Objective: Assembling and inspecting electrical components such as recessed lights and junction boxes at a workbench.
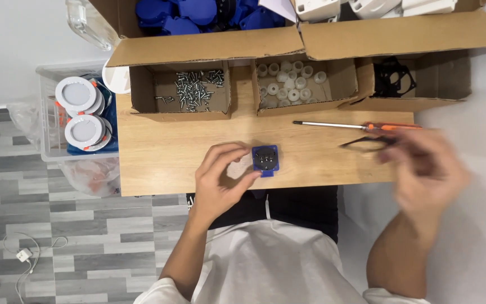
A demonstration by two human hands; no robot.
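The left hand [220,177] pinches a small square blue plastic socket part [265,160] on the wooden surface [158,152]; it looks light, rigid, best gripped by its edges. The blurred right hand [426,169] pinches a thin black gasket [364,143].

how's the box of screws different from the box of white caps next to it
The left cardboard box holds small grey metal screws, scattered loosely; the middle cardboard box holds round white plastic caps, larger than the screws and bunched together. Both are open brown trays standing side by side at the back of the wooden table.
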